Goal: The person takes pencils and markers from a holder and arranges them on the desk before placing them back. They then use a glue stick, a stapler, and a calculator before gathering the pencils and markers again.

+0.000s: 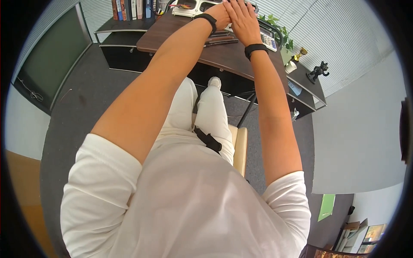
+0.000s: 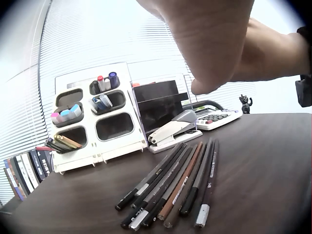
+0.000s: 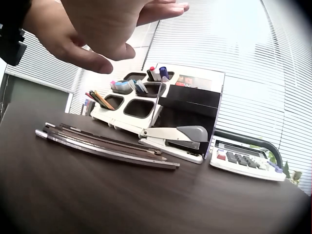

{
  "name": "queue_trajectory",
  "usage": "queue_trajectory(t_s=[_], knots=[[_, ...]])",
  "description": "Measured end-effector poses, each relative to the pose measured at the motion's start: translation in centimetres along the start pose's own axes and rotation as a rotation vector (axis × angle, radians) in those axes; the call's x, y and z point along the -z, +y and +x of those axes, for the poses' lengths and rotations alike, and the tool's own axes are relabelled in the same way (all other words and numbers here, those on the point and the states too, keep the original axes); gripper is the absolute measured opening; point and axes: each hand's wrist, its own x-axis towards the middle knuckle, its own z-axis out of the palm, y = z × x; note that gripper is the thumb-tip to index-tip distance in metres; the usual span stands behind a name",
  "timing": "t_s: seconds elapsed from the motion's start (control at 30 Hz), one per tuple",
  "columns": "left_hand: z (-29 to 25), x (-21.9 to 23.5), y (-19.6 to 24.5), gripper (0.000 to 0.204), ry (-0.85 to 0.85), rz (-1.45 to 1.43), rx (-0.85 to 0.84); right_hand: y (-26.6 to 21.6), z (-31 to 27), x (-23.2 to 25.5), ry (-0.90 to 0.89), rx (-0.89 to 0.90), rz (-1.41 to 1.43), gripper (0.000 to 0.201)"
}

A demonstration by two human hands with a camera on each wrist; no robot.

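Note:
My left hand (image 1: 220, 17) and right hand (image 1: 244, 21) meet above the far part of the desk. In the head view, the right hand's straight fingers overlap the left hand and hide part of it. The right wrist view has the left hand (image 3: 61, 46) coming in from the left, with straight fingertips (image 3: 178, 9) beyond the right palm. Nothing shows in either hand. Below them, several dark pencils (image 2: 175, 187) and a brown one lie in a loose row on the desk. A white and grey stapler (image 2: 173, 130) stands behind the pencils.
On the dark desk (image 3: 146, 200) stand a white organizer (image 2: 92, 134) with pens and markers, a black holder (image 3: 187, 105) and a calculator (image 3: 246, 163). Books (image 1: 135, 9) fill the left shelf. A black figurine (image 1: 317, 72) and gold trophy (image 1: 300, 53) stand on the right cabinet.

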Motion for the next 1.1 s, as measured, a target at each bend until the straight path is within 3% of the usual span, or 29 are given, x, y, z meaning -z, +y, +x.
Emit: queue_trajectory(t_s=[0.03,0.07,0.13,0.2,0.3,0.33,0.4,0.43,0.47,0.53,0.73,0.8,0.87,1.07,1.1], knots=[[-0.4,0.4,-0.4,0.055,0.13,0.008,-0.048,0.1,0.4,0.1,0.07,-0.029,0.124,0.061],[-0.7,0.9,-0.7,0.055,0.133,0.011,-0.059,0.2,0.4,0.4,0.07,-0.04,0.121,0.061],[-1.1,1.9,-0.5,0.053,0.276,0.143,0.012,0.7,0.3,1.6,0.111,-0.003,0.112,0.061],[-1.3,3.0,-0.4,0.052,0.228,0.209,-0.015,0.9,0.3,3.6,0.088,-0.026,0.101,0.065],[-0.7,1.8,-0.6,0.056,0.19,0.199,-0.051,1.0,1.4,5.3,-0.331,-0.098,0.189,0.072],[-1.3,3.1,-0.9,0.056,0.203,0.207,-0.043,1.4,1.6,4.7,-0.323,-0.096,0.174,0.072],[-3.4,6.2,-1.2,0.029,0.335,0.384,-0.025,1.7,1.5,3.1,0.078,-0.008,0.06,0.062],[-2.2,3.9,-1.4,0.019,0.391,0.211,0.014,1.6,2.0,3.1,0.313,0.023,0.075,0.043],[-2.4,5.4,-1.4,0.02,0.167,0.018,0.104,1.6,2.4,3.3,0.274,0.014,0.043,0.04],[-2.3,5.1,-1.9,0.022,0.274,0.185,0.037,1.5,3.1,3.4,0.313,0.021,0.073,0.039],[-2.4,4.6,-1.2,0.036,0.235,0.352,0.119,0.5,2.6,3.9,0.193,-0.049,0.059,0.044],[-2.5,5.3,-0.9,0.047,0.124,0.335,0.115,0.0,2.4,3.4,0.22,-0.1,0.065,0.044],[-2.9,4.8,-0.8,0.059,0.205,0.308,0.106,-0.5,2.0,3.1,0.139,-0.118,0.107,0.05],[-4.1,5.0,0.4,0.079,0.12,0.252,0.1,-1.8,1.0,1.2,0.124,-0.156,0.086,0.063],[-4.2,4.9,0.4,0.081,0.169,0.172,0.107,-2.0,0.9,0.8,0.158,-0.16,0.098,0.063]])
